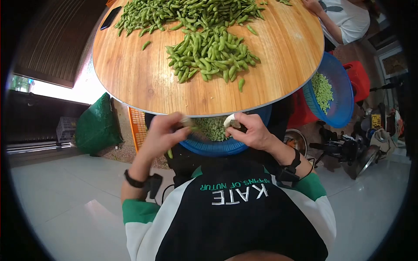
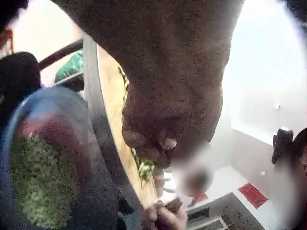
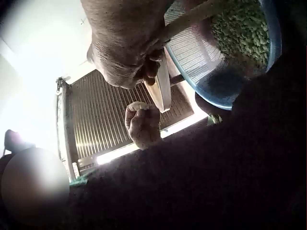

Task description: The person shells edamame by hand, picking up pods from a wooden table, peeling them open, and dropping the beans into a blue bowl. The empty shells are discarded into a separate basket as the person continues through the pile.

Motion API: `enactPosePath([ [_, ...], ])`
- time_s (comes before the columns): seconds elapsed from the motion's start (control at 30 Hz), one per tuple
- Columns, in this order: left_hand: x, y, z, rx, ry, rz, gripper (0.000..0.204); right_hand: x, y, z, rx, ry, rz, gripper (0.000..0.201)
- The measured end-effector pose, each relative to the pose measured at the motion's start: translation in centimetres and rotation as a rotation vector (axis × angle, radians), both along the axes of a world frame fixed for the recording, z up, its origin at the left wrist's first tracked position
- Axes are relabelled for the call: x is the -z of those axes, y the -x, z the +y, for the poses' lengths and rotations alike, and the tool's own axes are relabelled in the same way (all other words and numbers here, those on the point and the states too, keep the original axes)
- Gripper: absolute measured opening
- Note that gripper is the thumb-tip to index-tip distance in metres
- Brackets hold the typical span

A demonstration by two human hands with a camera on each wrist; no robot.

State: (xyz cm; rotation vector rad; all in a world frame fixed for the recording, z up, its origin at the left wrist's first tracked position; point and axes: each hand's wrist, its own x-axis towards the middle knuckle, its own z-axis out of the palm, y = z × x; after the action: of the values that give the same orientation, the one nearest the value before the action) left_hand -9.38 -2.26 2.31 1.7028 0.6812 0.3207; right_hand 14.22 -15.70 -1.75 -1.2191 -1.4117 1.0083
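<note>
Over a blue basket (image 1: 209, 150) of shelled green soybeans (image 1: 213, 129), both hands work close to the table's near edge. My left hand (image 1: 160, 134) is blurred by motion, fingers bent, with a green soybean pod (image 1: 194, 128) showing as a streak at its fingertips. Facing it from the right, my right hand (image 1: 251, 131) has curled fingers and a white wrap (image 1: 229, 120) on one digit; I cannot tell whether it holds anything. A loose pile of unshelled soybean pods (image 1: 211, 54) lies on the round wooden table (image 1: 143, 82) just beyond the hands.
A larger heap of pods (image 1: 191, 11) covers the far part of the table, beside a phone (image 1: 110, 18). At right, another blue basket (image 1: 342, 87) holds shelled beans near a red stool (image 1: 358, 80). A second person (image 1: 346, 21) sits there. A green sack (image 1: 99, 126) stands left.
</note>
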Motion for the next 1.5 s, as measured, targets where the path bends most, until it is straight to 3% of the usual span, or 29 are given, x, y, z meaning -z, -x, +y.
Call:
enactPosePath([
  [0.07, -1.9, 1.5, 0.8, -0.160, 0.357, -0.048, 0.007, -0.1, 0.3, -0.3, 0.035, 0.078, 0.014, 0.016],
  [0.17, -1.7, -0.2, 0.7, -0.253, 0.564, -0.215, 0.008, -0.3, 1.6, 0.7, 0.044, 0.038, 0.112, 0.021],
  [0.33, 0.9, -4.8, -1.9, -0.218, 0.664, -0.338, 0.006, -1.7, 2.0, 0.9, 0.054, 0.153, 0.411, 0.019],
  [0.47, 1.7, -6.0, -2.9, -0.155, 0.620, -0.313, 0.006, -1.5, 1.1, 0.8, 0.099, 0.199, 0.426, 0.012],
  [0.53, 1.3, -6.2, -3.6, -0.152, 0.458, -0.160, 0.005, -0.8, 0.7, 0.6, 0.091, 0.224, 0.435, 0.010],
  [0.6, 1.7, -6.1, -4.1, -0.117, 0.354, -0.160, 0.007, -0.1, 0.4, 0.7, 0.067, 0.274, 0.478, 0.009],
  [0.67, 1.9, -5.9, -4.2, -0.074, -0.091, -0.142, 0.011, -0.3, 0.4, 0.9, 0.042, 0.315, 0.515, 0.008],
  [0.73, 0.9, -4.4, -3.5, -0.065, -0.113, -0.087, 0.011, -1.3, 0.9, 0.7, 0.060, 0.327, 0.360, 0.008],
  [0.8, -1.2, -2.6, -2.3, -0.028, -0.490, 0.050, 0.008, 0.4, 1.0, 0.6, 0.075, 0.185, 0.235, 0.010],
  [0.87, -3.5, -0.4, -1.0, 0.145, -0.784, 0.269, 0.010, 1.1, 0.7, 0.6, 0.007, -0.200, -0.071, 0.016],
  [0.9, -4.2, -0.7, -0.8, 0.153, -0.788, 0.266, 0.010, 0.5, 0.7, 0.3, -0.029, -0.124, -0.051, 0.018],
  [0.97, -5.0, -1.3, -0.5, 0.181, -1.071, 0.419, 0.013, 0.3, 0.2, -0.1, -0.033, -0.111, -0.143, 0.018],
  [1.0, -4.5, -2.4, -0.2, 0.182, -1.074, 0.416, 0.013, 0.2, 0.0, -0.1, -0.043, -0.102, -0.235, 0.018],
  [1.07, -2.5, -6.4, 0.1, 0.090, -0.743, 0.054, 0.016, 0.2, 0.0, -0.4, 0.019, -0.066, -0.155, 0.017],
  [1.13, -1.0, -10.6, 0.0, 0.076, -0.737, -0.061, 0.014, 0.2, -0.2, -0.8, 0.084, -0.028, -0.085, 0.019],
  [1.23, 1.2, -15.0, -0.1, 0.036, -0.882, 0.015, 0.020, 0.2, -0.3, -1.6, 0.024, -0.023, -0.075, 0.019],
  [1.33, 3.4, -16.2, 0.3, 0.016, -0.938, 0.103, 0.019, -0.3, -0.4, -1.8, 0.027, -0.163, -0.087, 0.018],
  [1.4, 4.0, -16.0, 0.9, 0.037, -0.935, 0.097, 0.017, -0.2, -0.8, -2.0, -0.021, -0.121, -0.048, 0.017],
  [1.5, 3.7, -15.0, 1.0, 0.063, -1.074, -0.007, 0.015, -0.7, -1.0, -2.2, 0.134, 0.322, 0.338, 0.021],
])
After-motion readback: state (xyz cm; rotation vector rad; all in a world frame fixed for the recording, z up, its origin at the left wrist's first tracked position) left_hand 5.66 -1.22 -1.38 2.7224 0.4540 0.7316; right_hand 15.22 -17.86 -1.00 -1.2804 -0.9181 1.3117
